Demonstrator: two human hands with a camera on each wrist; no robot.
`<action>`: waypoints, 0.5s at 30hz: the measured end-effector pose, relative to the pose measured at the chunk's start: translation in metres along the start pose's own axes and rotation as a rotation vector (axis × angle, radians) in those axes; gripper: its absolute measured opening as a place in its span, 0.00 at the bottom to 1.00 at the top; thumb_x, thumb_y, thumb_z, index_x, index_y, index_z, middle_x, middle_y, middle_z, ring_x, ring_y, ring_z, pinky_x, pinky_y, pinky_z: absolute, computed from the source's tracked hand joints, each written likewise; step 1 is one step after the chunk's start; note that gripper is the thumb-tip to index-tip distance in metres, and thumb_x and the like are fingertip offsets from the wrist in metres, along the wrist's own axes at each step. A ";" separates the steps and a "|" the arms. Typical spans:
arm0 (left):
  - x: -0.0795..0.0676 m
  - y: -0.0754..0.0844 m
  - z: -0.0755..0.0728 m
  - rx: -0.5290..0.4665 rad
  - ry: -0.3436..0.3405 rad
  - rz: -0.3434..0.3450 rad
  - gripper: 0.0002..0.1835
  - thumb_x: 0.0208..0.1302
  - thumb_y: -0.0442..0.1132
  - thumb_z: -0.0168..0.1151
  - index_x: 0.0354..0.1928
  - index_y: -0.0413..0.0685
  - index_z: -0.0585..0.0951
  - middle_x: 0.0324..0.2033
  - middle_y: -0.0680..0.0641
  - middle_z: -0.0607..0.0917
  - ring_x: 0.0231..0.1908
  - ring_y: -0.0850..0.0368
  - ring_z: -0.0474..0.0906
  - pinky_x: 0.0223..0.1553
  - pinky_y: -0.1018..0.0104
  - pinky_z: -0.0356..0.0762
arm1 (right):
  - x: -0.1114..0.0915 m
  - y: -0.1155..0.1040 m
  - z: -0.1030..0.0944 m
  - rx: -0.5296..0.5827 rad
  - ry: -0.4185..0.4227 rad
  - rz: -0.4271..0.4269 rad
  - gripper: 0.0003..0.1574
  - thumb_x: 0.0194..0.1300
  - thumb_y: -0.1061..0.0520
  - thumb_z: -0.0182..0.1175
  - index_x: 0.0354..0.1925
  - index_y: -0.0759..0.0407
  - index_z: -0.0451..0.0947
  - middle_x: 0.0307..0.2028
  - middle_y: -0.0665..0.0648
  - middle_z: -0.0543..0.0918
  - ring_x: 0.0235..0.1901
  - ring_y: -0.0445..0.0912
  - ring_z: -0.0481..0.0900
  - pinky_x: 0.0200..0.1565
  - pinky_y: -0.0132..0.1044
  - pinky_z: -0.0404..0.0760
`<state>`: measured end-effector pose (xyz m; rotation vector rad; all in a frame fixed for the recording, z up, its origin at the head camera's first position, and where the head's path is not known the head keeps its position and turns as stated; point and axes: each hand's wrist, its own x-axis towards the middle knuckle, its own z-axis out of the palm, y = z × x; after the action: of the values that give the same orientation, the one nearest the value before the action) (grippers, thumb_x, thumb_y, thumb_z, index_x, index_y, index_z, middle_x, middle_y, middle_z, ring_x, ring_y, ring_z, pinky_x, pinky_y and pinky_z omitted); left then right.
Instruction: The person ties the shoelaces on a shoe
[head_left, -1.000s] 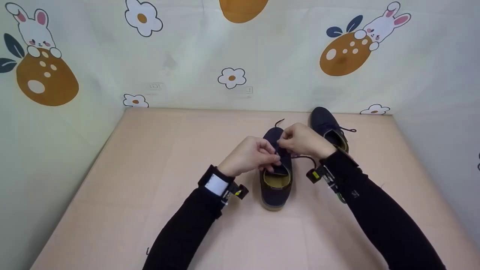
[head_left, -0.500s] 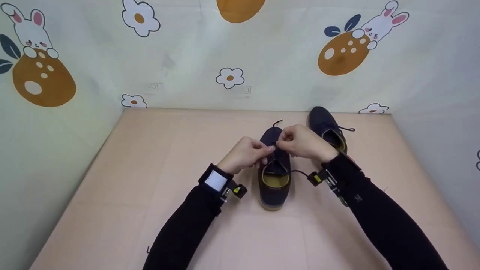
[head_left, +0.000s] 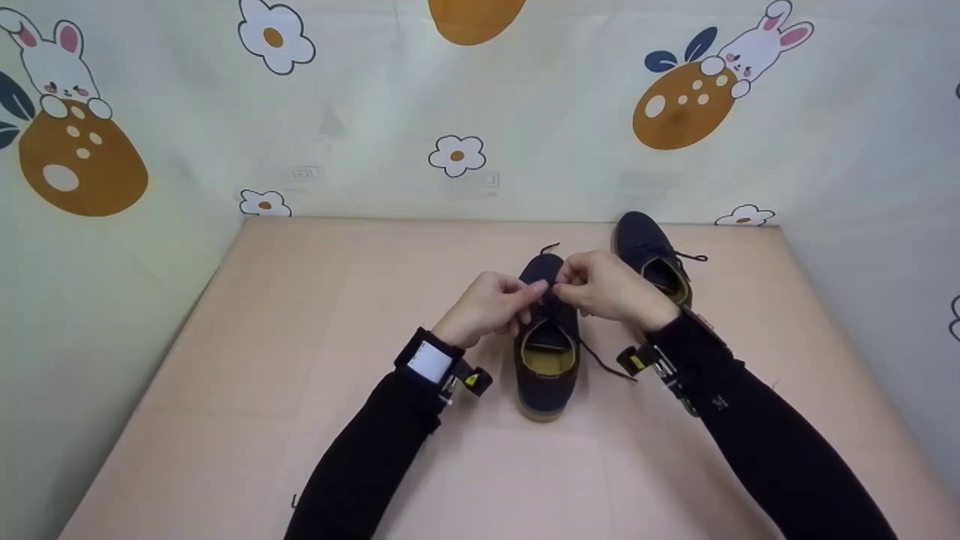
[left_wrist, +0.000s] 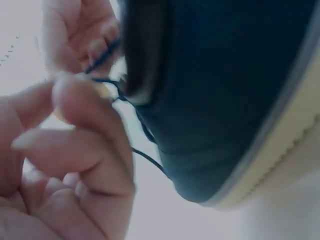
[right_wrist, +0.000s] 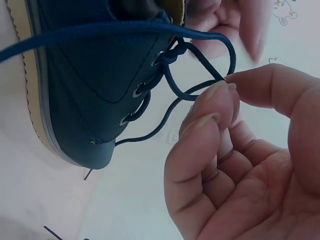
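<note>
A dark blue lace-up shoe [head_left: 544,394] stands upright on the tabletop, toe pointing away from me. Over its laced front, my right hand [head_left: 604,285] pinches the shoelace [right_wrist: 170,82] between thumb and fingertips; in the right wrist view a loop runs from the knot by the eyelets into this pinch. Close beside it, my left hand [head_left: 484,307] has thumb and forefinger together at the lace, seen in the left wrist view, though the exact contact is blurred. One lace end lies right of the shoe; another sticks out beyond the toe.
A matching shoe [head_left: 649,247] stands at the back right, near the wall, its lace end pointing right. Patterned cloth walls [head_left: 375,112] enclose the pinkish tabletop [head_left: 315,300]. A small thin dark thing [head_left: 294,501] lies beside the left sleeve.
My left hand has shifted slightly towards the toe, with thumb and forefinger higher on the laces. The lace end right of the shoe has dropped nearer me. The right hand has barely moved.
</note>
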<state>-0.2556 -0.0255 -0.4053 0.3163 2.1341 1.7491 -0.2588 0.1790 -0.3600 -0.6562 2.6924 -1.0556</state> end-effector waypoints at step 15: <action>-0.001 0.000 -0.004 0.050 -0.059 -0.010 0.08 0.63 0.38 0.69 0.29 0.40 0.88 0.21 0.45 0.86 0.12 0.61 0.73 0.14 0.75 0.67 | 0.001 0.003 0.007 0.006 0.085 0.017 0.06 0.64 0.58 0.61 0.31 0.59 0.80 0.20 0.49 0.80 0.17 0.42 0.76 0.22 0.32 0.74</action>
<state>-0.2561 -0.0295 -0.4045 0.3650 2.1364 1.6628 -0.2582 0.1764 -0.3672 -0.5999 2.7598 -1.1117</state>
